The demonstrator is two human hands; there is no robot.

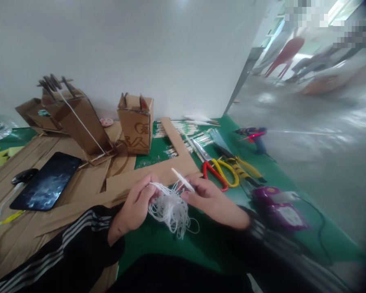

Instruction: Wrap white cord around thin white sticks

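A loose tangle of white string (170, 211) hangs between my two hands above the green tabletop. My left hand (141, 199) is closed, pinching strands at the left side of the bundle. In the fingers of my right hand (205, 199) is a short pale stick (182, 179) with white string wound round it, tilted up to the left. Some strands run from the bundle toward that stick. Just beyond my hands lies an L-shaped cardboard strip (152, 173).
Scissors (221, 173), pliers (251, 169) and a purple packet (279, 209) lie right. A glue gun (251, 136) is near the table's right edge. Cardboard models (79, 122) and a cardboard box (136, 126) stand at the back. A dark phone (45, 181) rests left on cardboard.
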